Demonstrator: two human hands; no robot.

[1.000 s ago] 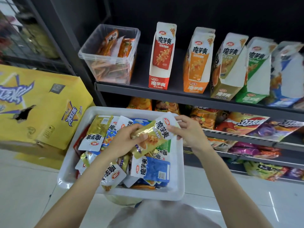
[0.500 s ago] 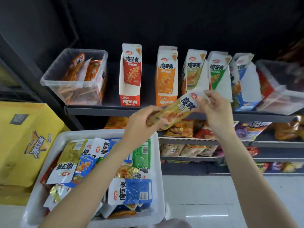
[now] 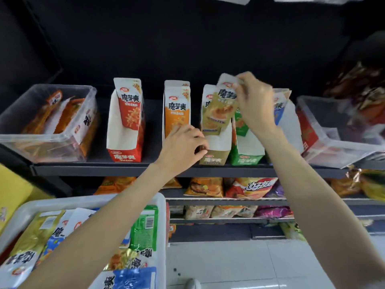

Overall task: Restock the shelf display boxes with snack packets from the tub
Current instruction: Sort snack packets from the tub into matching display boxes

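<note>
With the right hand [image 3: 255,105] pinching the gold packet [image 3: 221,109] half inside the gold box [image 3: 215,142], steady that box with the loosely curled, empty left hand [image 3: 183,147] and slide the packet straight down.

A shop: dark shelves [image 3: 104,168] stacked with display boxes [image 3: 125,130] and crisp bags [image 3: 250,187].

head cam | single wide-angle view, worn on head | faces forward and slightly down at dark metal shelf [image 3: 104,170] | close, arm's reach | edges bowed, right side perhaps blurred
</note>
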